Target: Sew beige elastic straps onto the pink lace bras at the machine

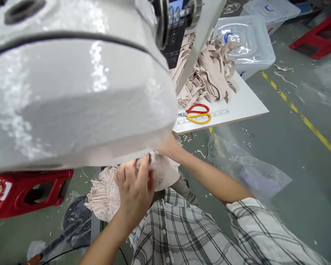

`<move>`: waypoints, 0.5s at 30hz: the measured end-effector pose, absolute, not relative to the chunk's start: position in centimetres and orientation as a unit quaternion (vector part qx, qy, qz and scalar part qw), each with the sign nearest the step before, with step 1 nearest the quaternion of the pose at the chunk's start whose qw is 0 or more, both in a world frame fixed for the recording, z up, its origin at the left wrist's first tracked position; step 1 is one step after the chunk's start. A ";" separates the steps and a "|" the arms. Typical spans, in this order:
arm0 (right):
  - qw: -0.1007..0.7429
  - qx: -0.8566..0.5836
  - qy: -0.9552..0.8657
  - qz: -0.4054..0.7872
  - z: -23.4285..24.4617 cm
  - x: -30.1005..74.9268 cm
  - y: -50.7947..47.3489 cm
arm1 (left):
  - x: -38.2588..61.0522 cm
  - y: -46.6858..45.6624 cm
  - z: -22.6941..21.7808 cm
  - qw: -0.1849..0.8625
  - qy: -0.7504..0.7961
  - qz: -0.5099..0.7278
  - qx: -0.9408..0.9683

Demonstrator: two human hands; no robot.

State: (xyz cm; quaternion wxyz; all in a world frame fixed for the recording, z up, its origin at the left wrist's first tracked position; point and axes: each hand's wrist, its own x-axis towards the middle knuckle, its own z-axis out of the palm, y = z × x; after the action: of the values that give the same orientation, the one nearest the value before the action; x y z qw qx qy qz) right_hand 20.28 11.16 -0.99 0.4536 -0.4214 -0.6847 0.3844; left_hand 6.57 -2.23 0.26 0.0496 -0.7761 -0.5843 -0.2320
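Pale pink lace fabric (109,198) lies gathered below the head of a white sewing machine (85,110). My left hand (135,184) is on this fabric, its fingers bent and closed over a fold, the fingertips close under the machine's lower edge. A dark, dotted patch shows between those fingers. My right hand (167,145) reaches in from the right to the other side of the fabric. The machine head hides its fingers, so their grip cannot be seen. The needle area is hidden as well.
A white board (245,105) at the right bears scissors (198,114) with red and yellow handles and a heap of beige fabric strips (209,73). Lidded plastic bins (245,40) stand behind. Red stools (52,191) and a clear plastic bag (248,169) are on the floor.
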 end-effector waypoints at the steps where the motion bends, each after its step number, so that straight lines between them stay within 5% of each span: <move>1: 0.469 -0.422 -0.671 0.390 -1.3 20.5 10.9 | 6.3 -2.2 0.2 0.052 -0.584 -0.245 -0.772; 6: 0.498 -0.449 -0.606 0.427 -3.3 21.8 8.4 | 4.1 -2.2 -0.9 -0.002 -0.618 -0.344 -0.707; 15: 0.453 -0.421 -0.642 0.453 -3.1 22.4 5.0 | 3.0 -0.3 -2.4 -0.368 -0.657 -0.426 -0.501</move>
State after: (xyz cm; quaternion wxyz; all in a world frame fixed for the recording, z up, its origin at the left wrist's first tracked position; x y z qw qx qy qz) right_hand 22.39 5.02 -3.12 0.4533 -0.4211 -0.6421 0.4526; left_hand 3.01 -0.25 -2.36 -0.3678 -0.5010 -0.6572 -0.4264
